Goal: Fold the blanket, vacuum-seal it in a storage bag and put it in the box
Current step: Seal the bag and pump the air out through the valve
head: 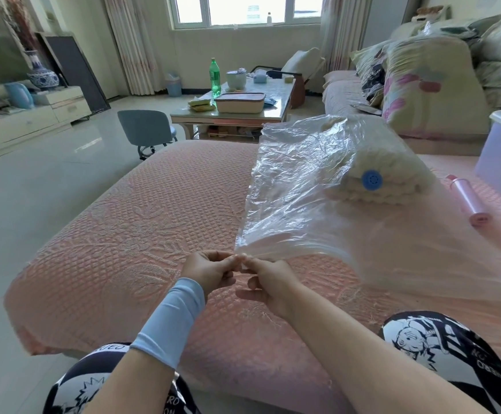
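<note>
— How far along?
— The folded cream knitted blanket [392, 174] lies inside the clear crinkled plastic storage bag [303, 180] on the pink textured sofa [153, 219].
— Hands?
— The left hand [207, 270] and right hand [270, 279] both pinch the bag's near corner. Sealing, pumping and boxing remain, I judge.

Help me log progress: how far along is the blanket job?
Done: folded blanket sits inside the storage bag. In hand: left hand and right hand pinch the bag's near corner, apparently sealing. Left: vacuuming, the pink pump lies untouched, then the box.
</note>
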A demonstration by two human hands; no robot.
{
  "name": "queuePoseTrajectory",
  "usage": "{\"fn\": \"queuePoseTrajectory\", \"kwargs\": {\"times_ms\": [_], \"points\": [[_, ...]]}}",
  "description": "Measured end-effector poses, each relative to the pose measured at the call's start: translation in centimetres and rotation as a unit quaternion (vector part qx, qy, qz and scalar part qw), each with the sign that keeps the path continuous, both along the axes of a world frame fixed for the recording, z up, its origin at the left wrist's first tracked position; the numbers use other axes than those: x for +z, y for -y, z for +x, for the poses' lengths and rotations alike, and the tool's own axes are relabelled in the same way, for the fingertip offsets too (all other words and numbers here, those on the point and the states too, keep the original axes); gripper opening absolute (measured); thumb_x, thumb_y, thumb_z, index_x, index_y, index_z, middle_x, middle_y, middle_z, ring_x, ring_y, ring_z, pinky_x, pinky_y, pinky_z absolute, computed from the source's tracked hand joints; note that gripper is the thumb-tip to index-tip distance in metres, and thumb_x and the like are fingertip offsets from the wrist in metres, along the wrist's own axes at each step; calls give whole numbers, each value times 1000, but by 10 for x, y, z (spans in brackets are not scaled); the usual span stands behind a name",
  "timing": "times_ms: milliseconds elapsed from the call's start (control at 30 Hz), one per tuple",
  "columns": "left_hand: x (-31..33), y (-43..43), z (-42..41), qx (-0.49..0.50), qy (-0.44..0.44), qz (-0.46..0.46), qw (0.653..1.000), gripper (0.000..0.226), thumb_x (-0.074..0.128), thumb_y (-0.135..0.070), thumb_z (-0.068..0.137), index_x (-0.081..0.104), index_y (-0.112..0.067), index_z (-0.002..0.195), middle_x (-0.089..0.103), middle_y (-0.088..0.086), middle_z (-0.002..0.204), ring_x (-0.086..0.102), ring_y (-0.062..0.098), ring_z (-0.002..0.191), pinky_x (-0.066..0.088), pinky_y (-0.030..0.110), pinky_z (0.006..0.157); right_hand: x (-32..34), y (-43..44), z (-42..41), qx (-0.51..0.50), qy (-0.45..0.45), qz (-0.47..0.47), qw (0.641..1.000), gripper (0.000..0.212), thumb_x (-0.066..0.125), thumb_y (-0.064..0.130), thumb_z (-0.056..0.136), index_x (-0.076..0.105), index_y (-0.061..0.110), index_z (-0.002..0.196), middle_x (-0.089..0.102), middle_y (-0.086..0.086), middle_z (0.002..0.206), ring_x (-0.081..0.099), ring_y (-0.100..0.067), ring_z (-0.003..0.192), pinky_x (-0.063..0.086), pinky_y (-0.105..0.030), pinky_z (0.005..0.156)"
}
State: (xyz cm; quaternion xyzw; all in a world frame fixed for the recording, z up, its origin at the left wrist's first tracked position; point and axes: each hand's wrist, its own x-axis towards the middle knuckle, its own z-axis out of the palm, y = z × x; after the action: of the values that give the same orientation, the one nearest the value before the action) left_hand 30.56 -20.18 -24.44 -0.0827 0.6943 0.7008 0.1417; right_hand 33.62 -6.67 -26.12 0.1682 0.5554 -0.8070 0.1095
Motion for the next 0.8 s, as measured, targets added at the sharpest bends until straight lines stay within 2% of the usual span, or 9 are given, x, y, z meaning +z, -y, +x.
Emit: {"fn": "queuePoseTrajectory", "kwargs": {"times_ms": [100,267,400,500,567,667,733,800], "points": [[-1,-2,0,7,-8,-1,1000,10,77,-9,79,71,-4,74,69,7,63,56,10,47,51,21,48,0,1,-6,-46,17,25,998,18,66,14,95,70,-3,100,61,-13,91,43,-9,45,60,-35,58],[-2,-11,-2,43,5,12,999,12,73,-4,83,68,-4,72,68,6,60,55,8,43,51,21,44,1,-6,-11,-114,36,20,993,19,71,11,92,67,-6,99,53,-11,83,55,-14,49,59,-33,53],[1,-13,-1,24,25,33,999,8,70,-3,85,65,-3,79,66,9,67,55,14,51,56,28,47,2,-8,-7,-70,36,-13,997,16,65,14,97,61,-1,96,53,-11,90,46,-12,47,59,-38,51],[4,-11,-1,2,31,56,998,5,68,-1,86,64,-3,84,65,12,70,61,18,52,57,30,48,1,-7,-5,-54,15,-32,998,19,62,18,99,63,-1,98,61,-13,88,54,-16,47,58,-36,51],[5,-11,0,0,28,53,998,4,68,-1,85,65,-2,86,67,13,70,64,19,51,56,30,48,1,-4,-4,-43,1,-24,999,21,63,20,99,67,-1,98,68,-11,80,54,-15,46,57,-34,51],[5,-11,1,12,-9,35,999,6,72,-6,84,68,-1,83,70,12,67,66,18,53,56,28,50,1,0,-4,-43,-20,-7,999,19,66,19,97,72,2,91,66,-8,74,44,-9,40,55,-31,51],[5,-11,1,15,-37,17,999,9,71,-7,85,69,-1,79,68,10,64,64,14,51,55,26,49,3,1,-5,-55,-38,28,997,18,66,18,97,74,4,88,64,-8,79,49,-7,40,55,-31,50],[4,-15,4,13,-50,1,999,12,70,-6,86,69,0,76,66,8,62,61,12,48,56,26,48,4,1,-6,-78,-37,49,995,18,65,15,97,74,4,86,61,-8,81,57,-11,48,53,-29,48]]}}
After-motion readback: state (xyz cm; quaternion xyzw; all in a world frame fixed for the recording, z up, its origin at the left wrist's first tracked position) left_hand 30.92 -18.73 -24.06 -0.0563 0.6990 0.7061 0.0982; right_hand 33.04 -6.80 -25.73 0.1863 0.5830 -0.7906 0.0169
